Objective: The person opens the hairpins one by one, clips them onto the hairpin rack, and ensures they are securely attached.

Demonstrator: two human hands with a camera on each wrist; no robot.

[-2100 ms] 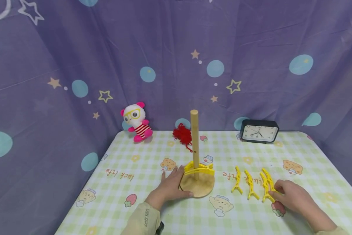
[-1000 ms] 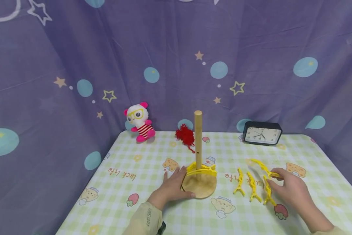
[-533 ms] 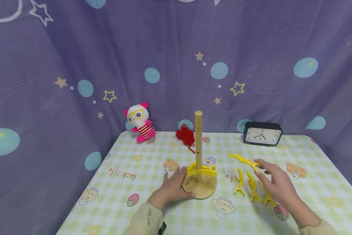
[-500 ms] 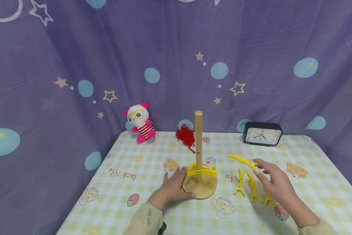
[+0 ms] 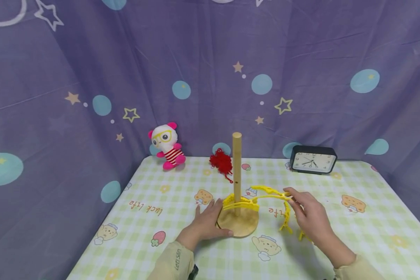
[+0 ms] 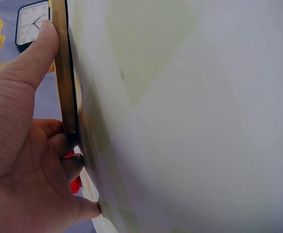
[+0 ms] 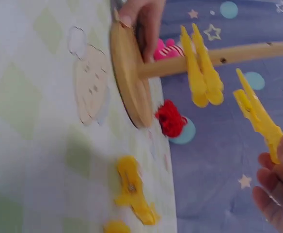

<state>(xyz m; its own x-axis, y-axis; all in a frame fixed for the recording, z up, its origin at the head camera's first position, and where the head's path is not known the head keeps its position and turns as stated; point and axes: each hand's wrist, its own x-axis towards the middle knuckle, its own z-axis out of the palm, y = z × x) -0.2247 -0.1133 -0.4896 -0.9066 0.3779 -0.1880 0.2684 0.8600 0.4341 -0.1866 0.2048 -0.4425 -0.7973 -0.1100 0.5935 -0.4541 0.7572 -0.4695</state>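
Panda plush (image 5: 166, 144): ten o'clock from stand.
Left hand (image 5: 207, 222): nine o'clock, thumb and fingers gripping the base rim; we see its back edge hidden under fingers.
Red string bundle (image 5: 221, 160): eleven o'clock.
Wooden stand (image 5: 237, 167): upright pale pole, round flat base.
Yellow clips at pole (image 5: 248, 204): low down; we can't tell one or two.
Held clip (image 7: 263, 124): two o'clock from base, in the air near pole; slim, glossy yellow, prongs parted, tail end covered by fingers.
Loose clip (image 5: 287, 213): three o'clock, curved, forked end at six.
Second loose clip (image 5: 301, 235): mostly behind right hand.
Right hand (image 5: 311, 216): three o'clock, pinching held clip; we get it cut off in right wrist view.
Clock (image 5: 313, 160): two o'clock.
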